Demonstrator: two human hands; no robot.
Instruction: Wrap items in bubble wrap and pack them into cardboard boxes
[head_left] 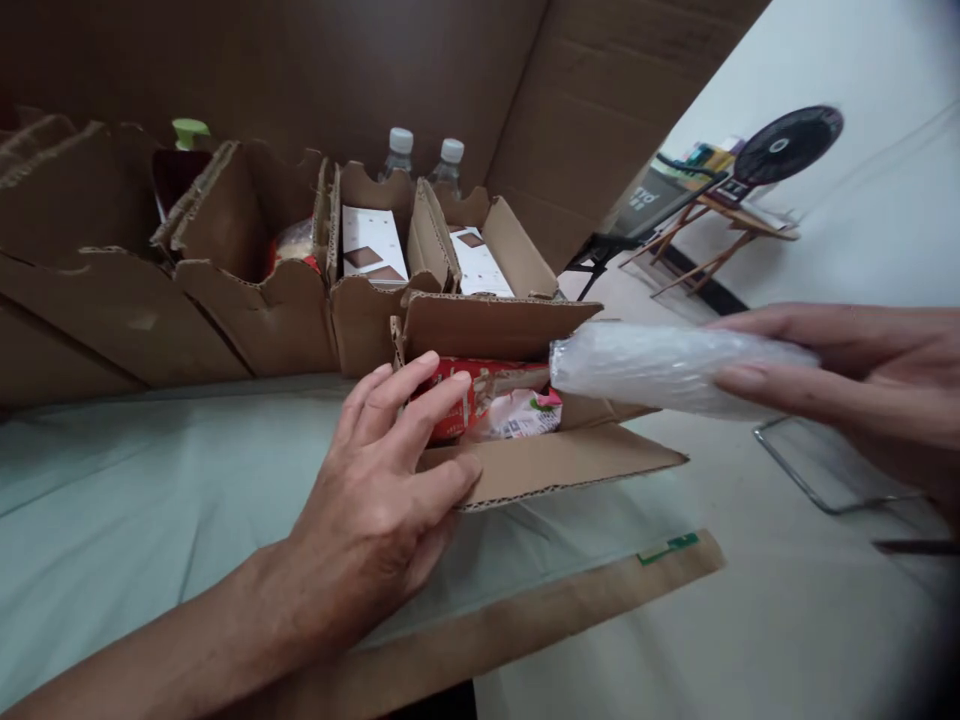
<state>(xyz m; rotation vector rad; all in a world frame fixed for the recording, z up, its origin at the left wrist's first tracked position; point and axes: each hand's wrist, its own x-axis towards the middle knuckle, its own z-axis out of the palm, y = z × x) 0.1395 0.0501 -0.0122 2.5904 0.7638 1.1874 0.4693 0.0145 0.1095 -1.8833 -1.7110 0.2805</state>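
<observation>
My left hand (382, 480) rests on the front edge of an open cardboard box (555, 465), fingers spread over its rim and touching a red packet (457, 395) inside. A pale wrapped packet (517, 415) lies next to the red one. My right hand (862, 385) comes in from the right and grips a clear plastic-wrapped roll (660, 365), held level just above the box's right side.
Several cut-down cardboard boxes (255, 300) stand in a row behind, holding white cartons (371, 245), two water bottles (397, 155) and a green-capped bottle (189, 135). A large cardboard sheet (585, 110) rises behind. The table has a pale green cover (135, 480). A fan (787, 140) is far right.
</observation>
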